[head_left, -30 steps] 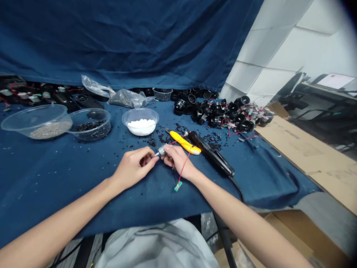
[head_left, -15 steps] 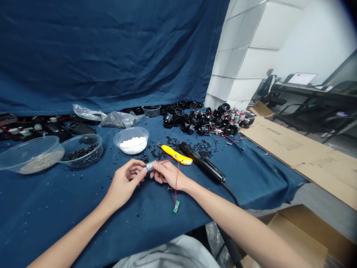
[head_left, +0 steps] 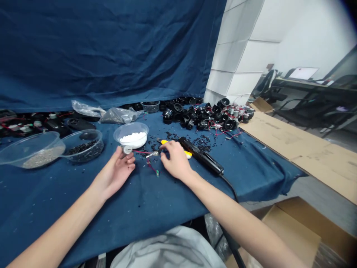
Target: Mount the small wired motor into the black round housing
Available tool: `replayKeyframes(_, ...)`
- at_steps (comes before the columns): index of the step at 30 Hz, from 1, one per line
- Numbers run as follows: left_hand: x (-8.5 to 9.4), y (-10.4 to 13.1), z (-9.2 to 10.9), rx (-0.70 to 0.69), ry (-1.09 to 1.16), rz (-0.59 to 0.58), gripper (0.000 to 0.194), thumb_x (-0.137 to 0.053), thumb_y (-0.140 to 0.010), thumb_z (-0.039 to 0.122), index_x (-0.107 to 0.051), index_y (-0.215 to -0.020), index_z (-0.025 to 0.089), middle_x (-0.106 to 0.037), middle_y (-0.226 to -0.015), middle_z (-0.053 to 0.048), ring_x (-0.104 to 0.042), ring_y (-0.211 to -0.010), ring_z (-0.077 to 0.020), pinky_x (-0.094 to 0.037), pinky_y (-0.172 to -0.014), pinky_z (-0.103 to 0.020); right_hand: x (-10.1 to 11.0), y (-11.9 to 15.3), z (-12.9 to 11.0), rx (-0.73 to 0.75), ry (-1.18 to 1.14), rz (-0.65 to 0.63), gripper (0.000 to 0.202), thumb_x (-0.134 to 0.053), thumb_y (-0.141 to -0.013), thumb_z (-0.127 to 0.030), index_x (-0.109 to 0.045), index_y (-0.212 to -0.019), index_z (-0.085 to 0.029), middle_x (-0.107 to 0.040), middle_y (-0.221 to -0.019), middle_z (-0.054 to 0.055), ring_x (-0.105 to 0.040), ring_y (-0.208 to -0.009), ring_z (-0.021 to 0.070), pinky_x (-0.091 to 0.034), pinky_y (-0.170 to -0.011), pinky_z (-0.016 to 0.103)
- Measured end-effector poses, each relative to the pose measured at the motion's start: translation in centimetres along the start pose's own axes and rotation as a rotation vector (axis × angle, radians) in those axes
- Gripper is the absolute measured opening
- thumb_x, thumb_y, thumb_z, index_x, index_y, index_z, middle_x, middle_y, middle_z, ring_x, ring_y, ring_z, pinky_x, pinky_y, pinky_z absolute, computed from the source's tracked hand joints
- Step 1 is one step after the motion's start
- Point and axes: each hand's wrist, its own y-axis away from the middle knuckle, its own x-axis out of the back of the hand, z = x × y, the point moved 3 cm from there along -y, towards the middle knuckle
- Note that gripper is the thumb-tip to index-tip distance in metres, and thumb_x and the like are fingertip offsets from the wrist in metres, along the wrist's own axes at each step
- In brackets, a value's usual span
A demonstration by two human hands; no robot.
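My left hand [head_left: 118,173] is out by the white-filled bowl, thumb and fingers closed on a small silver motor [head_left: 128,149]. A red wire [head_left: 142,152] runs right from the motor to blurred small metal parts [head_left: 153,153]. Below these hangs or lies a small green circuit board [head_left: 157,173] on its own wire; which of the two I cannot tell. My right hand [head_left: 176,160] is over the yellow cutter [head_left: 188,154], hiding its middle. Its thumb and index finger are apart, just right of the metal parts, and nothing shows between them.
A black corded tool [head_left: 202,156] lies right of my right hand. Plastic bowls hold white pellets [head_left: 134,138], black bits [head_left: 82,148] and greyish grains [head_left: 41,157]. Black housings [head_left: 192,115] are heaped behind, near scattered black bits [head_left: 205,143]. A cardboard box [head_left: 295,227] stands lower right.
My hands have moved apart: the left went left with the motor, while the right let go of it and moved over the yellow cutter. The circuit board swung up and left.
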Motion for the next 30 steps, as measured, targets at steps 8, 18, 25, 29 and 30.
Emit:
replayKeyframes(8, -0.7, 0.6, 0.1, 0.154, -0.028, -0.05, 0.022, -0.051, -0.091, 0.036, -0.059, -0.085, 0.016, -0.064, -0.085, -0.005, -0.064, -0.086, -0.0154, -0.055, -0.079, -0.024, 0.7, -0.1, 2.4, -0.171, 0.232, -0.035, 0.047, -0.055, -0.082, -0.014, -0.053, -0.129, -0.011, -0.059, -0.112, 0.018, -0.053, -0.099, 0.0301, -0.043, -0.089, 0.043)
replayKeyframes(18, -1.4, 1.5, -0.6, -0.045, -0.325, -0.283, 0.009, -0.056, -0.079, 0.02, -0.052, -0.087, 0.017, -0.051, -0.07, 0.001, -0.05, -0.061, -0.012, -0.043, -0.059, -0.025, 1.4, -0.1, 1.9, -0.117, 0.091, 0.017, 0.042, -0.045, -0.079, -0.017, -0.051, -0.12, -0.014, -0.059, -0.106, 0.01, -0.056, -0.095, 0.0226, -0.043, -0.087, 0.033)
replayKeyframes(25, -1.2, 2.2, -0.2, -0.373, -0.866, -0.276, 0.005, -0.053, -0.077, 0.019, -0.049, -0.081, 0.018, -0.044, -0.068, 0.003, -0.04, -0.059, -0.0107, -0.033, -0.055, -0.023, 1.1, 1.6, -2.2, 0.262, -0.129, -0.112, 0.023, -0.042, -0.075, -0.013, -0.053, -0.094, -0.019, -0.058, -0.088, 0.003, -0.053, -0.076, 0.0174, -0.039, -0.07, 0.027)
replayKeyframes(29, -1.8, 3.1, 0.0, -0.512, -1.093, -0.31, 0.014, -0.057, -0.074, 0.022, -0.046, -0.082, 0.019, -0.046, -0.073, 0.002, -0.043, -0.064, -0.0121, -0.035, -0.058, -0.024, 0.5, 2.4, -3.0, 0.301, -0.079, -0.172, 0.011, -0.051, -0.075, -0.021, -0.053, -0.086, -0.02, -0.059, -0.081, 0.002, -0.053, -0.072, 0.0168, -0.037, -0.066, 0.026)
replayKeyframes(30, -2.0, 3.3, 0.0, -0.538, -1.138, -0.317, 0.015, -0.058, -0.074, 0.022, -0.046, -0.081, 0.019, -0.047, -0.073, 0.002, -0.043, -0.063, -0.012, -0.036, -0.058, -0.023, 0.5, 2.4, -3.0, 0.296, -0.065, -0.164, 0.009, -0.052, -0.076, -0.022, -0.052, -0.084, -0.02, -0.059, -0.08, 0.002, -0.053, -0.071, 0.0168, -0.036, -0.065, 0.026)
